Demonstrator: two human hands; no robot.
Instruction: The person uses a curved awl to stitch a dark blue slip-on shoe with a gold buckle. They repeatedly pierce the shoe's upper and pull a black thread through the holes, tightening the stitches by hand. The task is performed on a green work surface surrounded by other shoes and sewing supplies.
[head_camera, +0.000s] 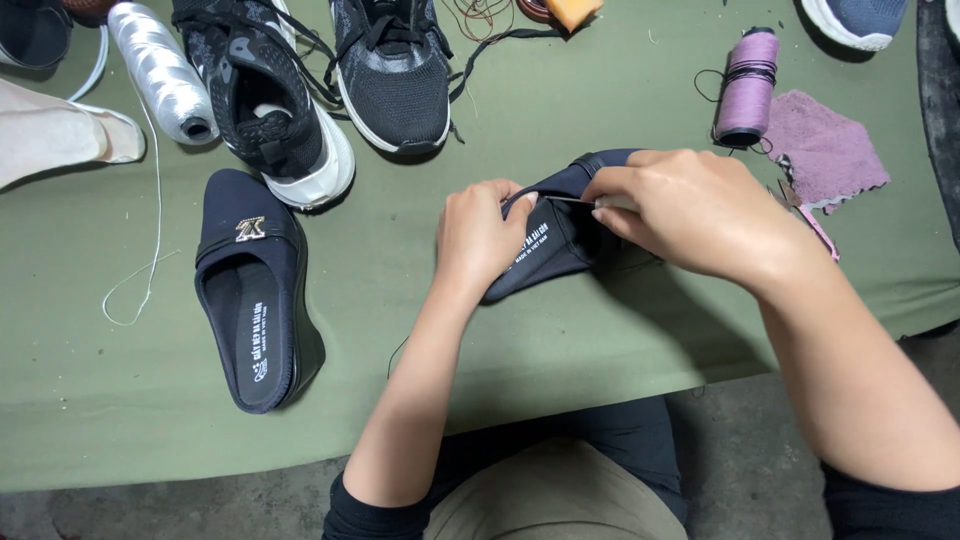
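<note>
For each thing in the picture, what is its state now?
Dark slipper: held in both hands.
Left hand: gripping its edge.
Right hand: pinching a thin needle.
Second slipper: lying flat, sole down.
Purple spool: lying on its side.
White spool: lying, thread trailing.

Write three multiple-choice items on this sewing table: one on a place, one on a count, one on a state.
1. Where does the loose dark navy slip-on shoe with a gold metal ornament lie?
A. left of the hands
B. right of the hands
C. on the lap

2. How many black knit lace-up sneakers with white soles stand at the far edge?
A. one
B. two
C. four

3. How is the dark navy slip-on shoe being worked on held?
A. untouched
B. by one hand
C. by both hands

Answers: 1 A, it rests on the green cloth-covered table left of both hands. 2 B, a pair sits side by side. 3 C, the left hand steadies it while the right hand pinches a thin needle-like tool at its opening.
</note>
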